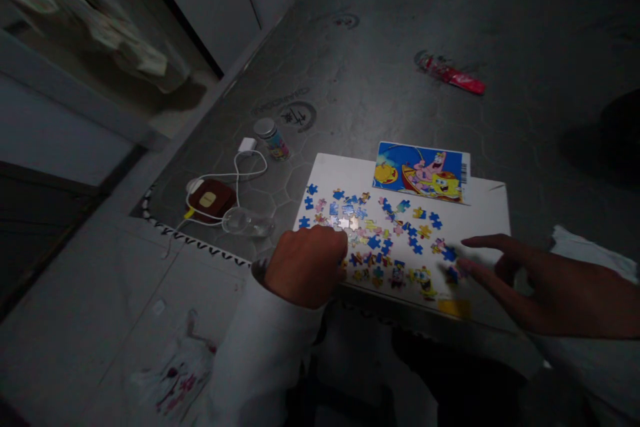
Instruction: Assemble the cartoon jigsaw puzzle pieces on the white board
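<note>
Loose jigsaw puzzle pieces (pixel 374 241), mostly blue, yellow and pink, lie scattered over a white board (pixel 485 213). A cartoon picture card (pixel 420 172) rests along the board's far edge. My left hand (pixel 307 263) is closed over the board's near left part, knuckles up. Its fingertips are hidden, so I cannot see what it holds. From the right reaches my right hand (pixel 540 273), thumb and index finger apart, with nothing seen between them. Its fingertips are close to several blue puzzle pieces (pixel 447 253) on the right side.
Left of the board stand a small clear jar (pixel 273 140) and a brown box (pixel 213 201) with a white cable and charger (pixel 247 145). A clear plastic bottle (pixel 247 222) lies near the table edge. Farther back is a red wrapper (pixel 455 77) on the grey tablecloth (pixel 375 80).
</note>
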Demonstrator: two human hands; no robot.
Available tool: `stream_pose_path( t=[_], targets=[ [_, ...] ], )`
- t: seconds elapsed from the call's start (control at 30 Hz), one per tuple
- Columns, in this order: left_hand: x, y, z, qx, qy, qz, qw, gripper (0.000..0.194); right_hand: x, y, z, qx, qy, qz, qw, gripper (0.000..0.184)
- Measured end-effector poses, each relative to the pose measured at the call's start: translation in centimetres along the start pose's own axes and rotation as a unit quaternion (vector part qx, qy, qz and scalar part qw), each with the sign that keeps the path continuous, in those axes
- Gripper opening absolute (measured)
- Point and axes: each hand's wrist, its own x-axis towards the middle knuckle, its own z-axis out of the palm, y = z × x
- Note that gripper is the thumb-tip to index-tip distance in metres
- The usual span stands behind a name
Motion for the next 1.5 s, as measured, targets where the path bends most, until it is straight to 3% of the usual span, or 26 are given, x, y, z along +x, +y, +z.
stream_pose_path(
  t=[0.13, 0.57, 1.5],
  targets=[
    [-0.05, 0.07, -0.04, 0.006, -0.006, 0.002, 1.000, 0.020, -0.05, 0.21, 0.18, 0.002, 0.009, 0.000, 1.000, 0.090],
    [0.08, -0.20, 0.20, 0.007, 0.003, 0.026, 1.000, 0.019, 0.09, 0.41, -0.03, 0.023, -0.012, 0.009, 1.000, 0.082],
    [0.07, -0.25, 0.33, 0.006, 0.023, 0.002, 1.000, 0.014, 0.07, 0.09, 0.02, 0.023, -0.007, 0.002, 1.000, 0.071]
  ],
)
